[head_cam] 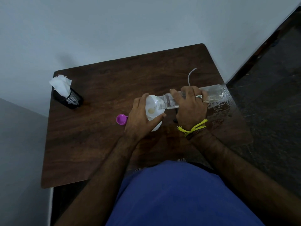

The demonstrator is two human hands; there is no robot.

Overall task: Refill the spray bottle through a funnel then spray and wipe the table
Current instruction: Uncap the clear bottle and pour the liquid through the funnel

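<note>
**Refill in progress: pouring into funnel**

Right hand (190,108) is gripping the clear water bottle (213,93) round its middle, tipped near horizontal, mouth sitting over the white funnel (150,106); left hand (140,118) is wrapping the funnel rim and the white spray bottle (157,125) under it, steadying both near the tabletop (101,128) centre; spray bottle body is mostly hidden by the hand, so fill level can't be told.

Handling: water bottle looks thin clear plastic, light and squeezable, probably slick if wet; mid-body grip is giving best tilt control; funnel is only resting in the neck, so it's needing that left-hand hold or it tips.

Contents: water bottle is looking mostly empty, a little water pooling along the low side; funnel throat is showing a small tan spot, possibly the opening; black mesh cup (69,99) at far left is holding white tissues (61,84); purple cap (121,119) is lying open-side up just left of the hand; clear dip tube (190,75) is lying behind the right hand, sprayer head not visible.
</note>
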